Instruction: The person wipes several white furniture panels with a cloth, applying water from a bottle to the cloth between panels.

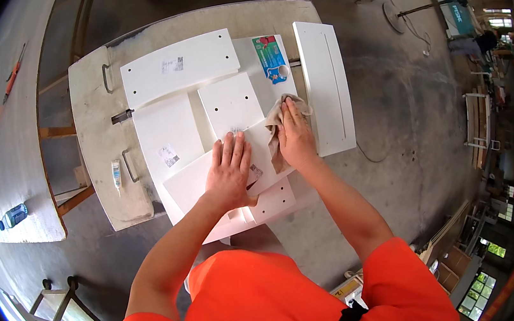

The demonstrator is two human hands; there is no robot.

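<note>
My left hand (229,170) lies flat with its fingers stretched on a long white panel (192,178). My right hand (295,135) presses a beige cloth (276,135) onto the right end of the same panel, some of the cloth bunched around the fingertips. Beneath and behind this panel are more white boards: a drilled board (231,99), a board with a label (166,128) and a wide board with corner holes (197,62). To the right stands a white board with a long groove (325,88). A colourful printed card or packet (273,61) lies just beyond the cloth.
The boards rest on a worn worktable (98,128) with metal handles (131,166). A small white tube (117,174) lies at its left. Another table (18,145) farther left carries an orange tool (9,83) and a blue bottle (14,217). A floor fan (395,18) stands far right.
</note>
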